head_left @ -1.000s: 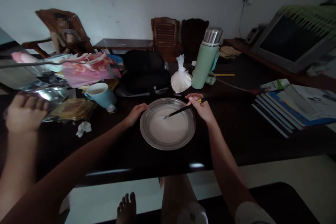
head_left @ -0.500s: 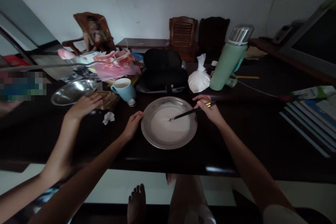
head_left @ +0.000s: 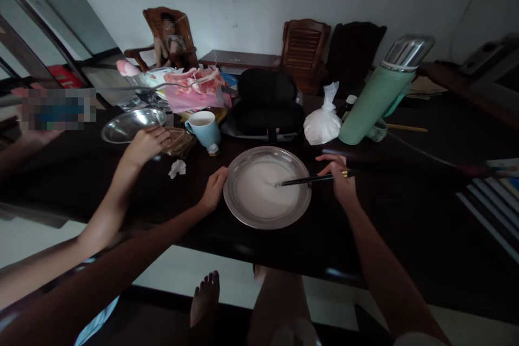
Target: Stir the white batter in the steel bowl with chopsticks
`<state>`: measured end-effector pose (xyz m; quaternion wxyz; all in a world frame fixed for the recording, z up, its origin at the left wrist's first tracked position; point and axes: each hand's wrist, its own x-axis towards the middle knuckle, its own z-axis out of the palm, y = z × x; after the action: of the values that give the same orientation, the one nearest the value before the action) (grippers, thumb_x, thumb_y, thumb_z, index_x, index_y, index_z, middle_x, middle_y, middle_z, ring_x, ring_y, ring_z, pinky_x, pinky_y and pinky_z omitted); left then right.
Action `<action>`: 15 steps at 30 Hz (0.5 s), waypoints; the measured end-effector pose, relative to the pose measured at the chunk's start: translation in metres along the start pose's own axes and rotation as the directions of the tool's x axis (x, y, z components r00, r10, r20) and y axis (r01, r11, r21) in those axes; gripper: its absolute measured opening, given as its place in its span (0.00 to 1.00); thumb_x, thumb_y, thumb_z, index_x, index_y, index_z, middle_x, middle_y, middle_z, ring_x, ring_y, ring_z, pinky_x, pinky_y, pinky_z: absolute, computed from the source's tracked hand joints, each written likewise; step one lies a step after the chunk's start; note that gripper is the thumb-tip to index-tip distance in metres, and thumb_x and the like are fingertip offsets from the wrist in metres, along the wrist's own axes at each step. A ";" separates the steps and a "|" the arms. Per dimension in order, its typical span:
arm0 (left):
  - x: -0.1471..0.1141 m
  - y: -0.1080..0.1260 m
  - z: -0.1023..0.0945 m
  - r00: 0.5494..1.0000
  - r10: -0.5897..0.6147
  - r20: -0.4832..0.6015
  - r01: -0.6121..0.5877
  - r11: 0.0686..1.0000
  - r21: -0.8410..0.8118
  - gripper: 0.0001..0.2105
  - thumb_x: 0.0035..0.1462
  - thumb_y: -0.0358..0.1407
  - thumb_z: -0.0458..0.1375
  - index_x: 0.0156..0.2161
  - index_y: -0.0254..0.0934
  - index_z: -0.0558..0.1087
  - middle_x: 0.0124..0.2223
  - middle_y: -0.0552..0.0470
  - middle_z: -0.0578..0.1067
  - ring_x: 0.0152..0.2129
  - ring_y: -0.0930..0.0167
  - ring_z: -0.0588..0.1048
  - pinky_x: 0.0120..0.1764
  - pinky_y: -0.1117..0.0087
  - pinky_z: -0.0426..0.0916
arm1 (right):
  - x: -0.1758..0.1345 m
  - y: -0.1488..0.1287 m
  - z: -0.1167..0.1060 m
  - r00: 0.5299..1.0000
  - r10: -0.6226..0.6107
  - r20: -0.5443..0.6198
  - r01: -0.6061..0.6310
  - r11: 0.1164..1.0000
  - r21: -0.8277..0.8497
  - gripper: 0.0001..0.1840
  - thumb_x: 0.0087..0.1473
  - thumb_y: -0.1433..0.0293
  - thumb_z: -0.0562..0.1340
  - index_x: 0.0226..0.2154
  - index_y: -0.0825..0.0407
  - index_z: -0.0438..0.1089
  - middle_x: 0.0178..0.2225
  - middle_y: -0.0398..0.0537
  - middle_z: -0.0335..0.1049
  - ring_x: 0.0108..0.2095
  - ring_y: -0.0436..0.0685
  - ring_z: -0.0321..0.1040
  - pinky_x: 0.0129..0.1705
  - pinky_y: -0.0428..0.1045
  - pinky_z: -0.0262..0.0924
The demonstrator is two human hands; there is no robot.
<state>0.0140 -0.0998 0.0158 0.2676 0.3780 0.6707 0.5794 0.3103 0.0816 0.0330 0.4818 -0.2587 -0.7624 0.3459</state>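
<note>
The fingers of the right hand (head_left: 343, 181), in the head view, were closed on dark chopsticks (head_left: 308, 179) whose tips dipped into pale liquid (head_left: 259, 194) in a metal bowl (head_left: 267, 225). The left hand (head_left: 213, 190) touched the bowl's left rim; whether its fingers gripped it, I could not tell. The step in hand looked like stirring, and the next move seemed to call for a steady bowl. The bowl stood on the near part of the worktop (head_left: 389, 184), a tied bag (head_left: 322, 128) and green flask (head_left: 375, 100) to its far right, a blue mug (head_left: 207, 134) to its far left, and a co-worker's hand (head_left: 148, 146) left of the mug. A wooden chair (head_left: 306, 54) stood by the far wall (head_left: 251, 0).
</note>
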 end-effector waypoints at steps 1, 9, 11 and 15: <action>-0.001 0.000 0.000 1.000 0.001 -0.002 -0.001 1.000 0.003 0.25 0.54 0.57 0.58 0.22 0.40 0.59 0.24 0.57 0.56 0.24 0.72 0.56 0.26 0.71 0.57 | 0.000 -0.001 -0.001 1.000 -0.007 0.000 0.007 1.000 0.025 0.29 0.65 0.55 0.52 0.20 0.45 0.76 0.42 0.48 0.79 0.50 0.63 0.66 0.57 0.62 0.56; -0.001 0.002 0.000 1.000 -0.007 -0.017 0.007 1.000 0.019 0.24 0.56 0.56 0.58 0.22 0.39 0.59 0.24 0.56 0.57 0.24 0.72 0.58 0.26 0.71 0.57 | -0.001 -0.004 0.009 0.979 -0.040 0.202 0.053 0.997 -0.062 0.16 0.60 0.56 0.60 0.29 0.42 0.80 0.46 0.44 0.78 0.51 0.63 0.64 0.59 0.64 0.54; -0.001 0.000 0.001 1.000 -0.020 -0.017 0.020 1.000 0.000 0.24 0.56 0.56 0.58 0.22 0.39 0.60 0.24 0.57 0.59 0.24 0.72 0.59 0.26 0.71 0.58 | 0.002 0.001 0.000 0.994 -0.032 0.105 0.039 0.997 -0.060 0.21 0.63 0.55 0.56 0.26 0.43 0.79 0.45 0.45 0.78 0.51 0.63 0.64 0.59 0.64 0.54; 0.000 -0.004 0.002 0.999 -0.049 -0.018 0.049 0.998 -0.037 0.22 0.57 0.55 0.57 0.24 0.38 0.63 0.25 0.56 0.63 0.25 0.72 0.61 0.28 0.72 0.60 | 0.004 0.005 -0.006 0.994 -0.049 0.094 0.046 0.998 0.030 0.30 0.65 0.52 0.51 0.20 0.45 0.76 0.42 0.48 0.79 0.49 0.64 0.66 0.58 0.64 0.55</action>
<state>0.0146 -0.0995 0.0112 0.2821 0.3510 0.6716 0.5883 0.3147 0.0894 0.0335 0.4567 -0.2172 -0.7855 0.3566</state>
